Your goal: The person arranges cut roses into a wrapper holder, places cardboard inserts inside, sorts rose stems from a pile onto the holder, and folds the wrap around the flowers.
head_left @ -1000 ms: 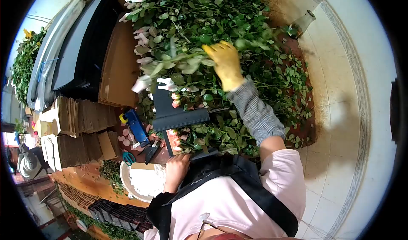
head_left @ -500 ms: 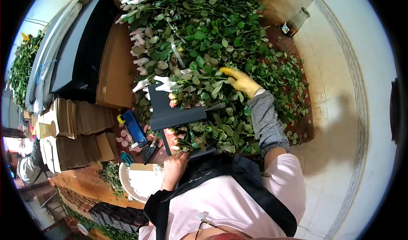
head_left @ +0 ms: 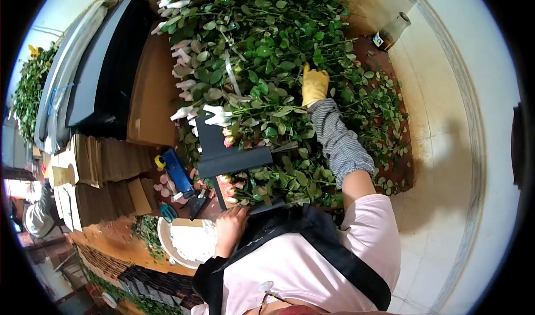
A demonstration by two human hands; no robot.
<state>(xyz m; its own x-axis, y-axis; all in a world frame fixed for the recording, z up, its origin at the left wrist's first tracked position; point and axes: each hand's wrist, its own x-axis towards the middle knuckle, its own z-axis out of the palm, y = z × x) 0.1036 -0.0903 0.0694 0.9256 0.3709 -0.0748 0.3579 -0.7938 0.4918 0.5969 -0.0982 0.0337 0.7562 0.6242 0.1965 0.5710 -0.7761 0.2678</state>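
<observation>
My right hand point(head_left: 315, 85), in a yellow glove, reaches into the green rose stems and leaves point(head_left: 262, 42); its fingers are partly curled at the foliage, and whether they grip a stem is unclear. My bare left hand point(head_left: 231, 226) rests at the near edge of the work surface, beside a dark board point(head_left: 223, 153) with a folded flap. Pink and peach rose heads point(head_left: 225, 187) lie by that board, just beyond my left hand. White-netted flower heads point(head_left: 217, 114) line the left side of the stems.
Left of the flowers are a blue tape dispenser point(head_left: 178, 173), teal scissors point(head_left: 168, 213), stacked cardboard point(head_left: 117, 159) and dark sheets point(head_left: 106, 64). A white tub point(head_left: 192, 241) stands near my left arm. A bottle point(head_left: 392, 32) stands at upper right. A co-worker point(head_left: 39, 217) is at far left.
My right hand has moved up and slightly right over the foliage, its fingers now pointing away from me. My left hand has stayed nearly in place.
</observation>
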